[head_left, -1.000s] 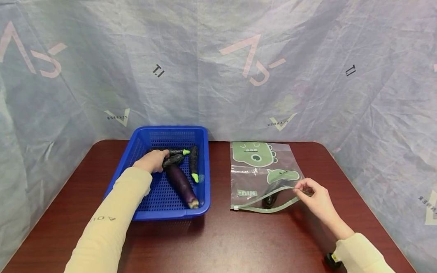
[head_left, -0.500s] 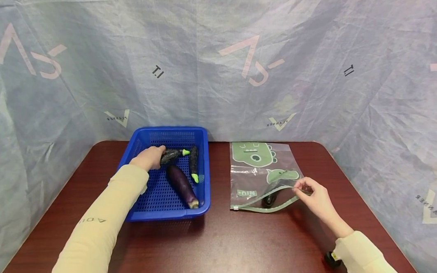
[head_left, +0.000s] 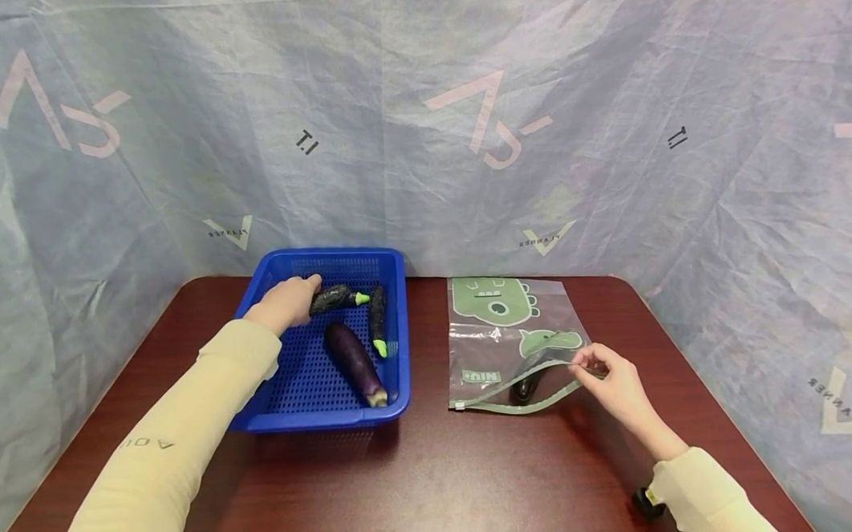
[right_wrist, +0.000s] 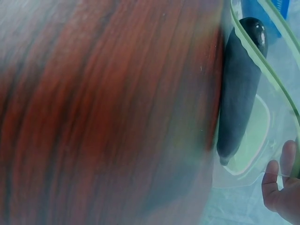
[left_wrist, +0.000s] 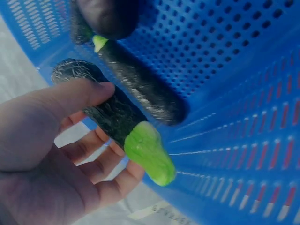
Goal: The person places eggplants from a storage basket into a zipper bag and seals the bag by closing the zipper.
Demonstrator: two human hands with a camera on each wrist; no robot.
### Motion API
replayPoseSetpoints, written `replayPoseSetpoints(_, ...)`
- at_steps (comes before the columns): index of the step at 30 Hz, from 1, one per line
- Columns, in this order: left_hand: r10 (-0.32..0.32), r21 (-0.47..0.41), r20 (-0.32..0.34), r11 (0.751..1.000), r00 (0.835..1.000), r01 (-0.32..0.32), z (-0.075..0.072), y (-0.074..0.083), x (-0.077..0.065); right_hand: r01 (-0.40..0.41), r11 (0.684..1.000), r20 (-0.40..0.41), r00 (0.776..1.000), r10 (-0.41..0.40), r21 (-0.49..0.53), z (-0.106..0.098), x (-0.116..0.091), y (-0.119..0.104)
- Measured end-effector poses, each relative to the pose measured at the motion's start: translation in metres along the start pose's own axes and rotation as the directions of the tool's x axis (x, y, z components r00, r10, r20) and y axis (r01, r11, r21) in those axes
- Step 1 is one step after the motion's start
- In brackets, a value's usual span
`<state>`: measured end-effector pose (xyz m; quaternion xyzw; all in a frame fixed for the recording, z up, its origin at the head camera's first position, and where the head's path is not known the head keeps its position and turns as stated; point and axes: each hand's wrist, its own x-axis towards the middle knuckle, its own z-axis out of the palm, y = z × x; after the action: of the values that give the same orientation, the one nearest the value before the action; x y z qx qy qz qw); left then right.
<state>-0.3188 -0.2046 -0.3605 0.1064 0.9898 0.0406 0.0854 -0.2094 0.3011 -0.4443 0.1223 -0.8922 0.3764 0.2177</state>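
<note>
The left hand, inside the basket near its far-left corner, grips a cucumber, thumb bent over it and fingers below; I cannot tell whether it touches the basket floor. A second cucumber lies just beside, green tip to the right; a third runs along the right wall. The eggplant slants toward the near-right corner, leaving open floor on its left.

The basket stands at the far edge of the worktop. A strip of wood separates it from the bag, whose closed end meets the far edge and whose mouth gapes toward the near side. The right hand pinches the mouth's right corner; a dark eggplant lies inside, one end by the opening. Room remains in front of both and along the right edge.
</note>
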Motion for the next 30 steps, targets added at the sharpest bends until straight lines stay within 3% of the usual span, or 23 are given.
replayPoseSetpoints(11,-0.016,0.005,-0.050,1.000,0.999,0.016,-0.015,0.015,-0.013,-0.002,1.000,0.001,1.000,0.002,0.017,-0.001,0.002,-0.009)
replayPoseSetpoints(30,0.040,-0.037,-0.204,0.998,0.978,-0.049,-0.026,0.038,-0.034,0.007,1.000,-0.015,1.000,-0.007,-0.014,0.001,0.005,-0.008)
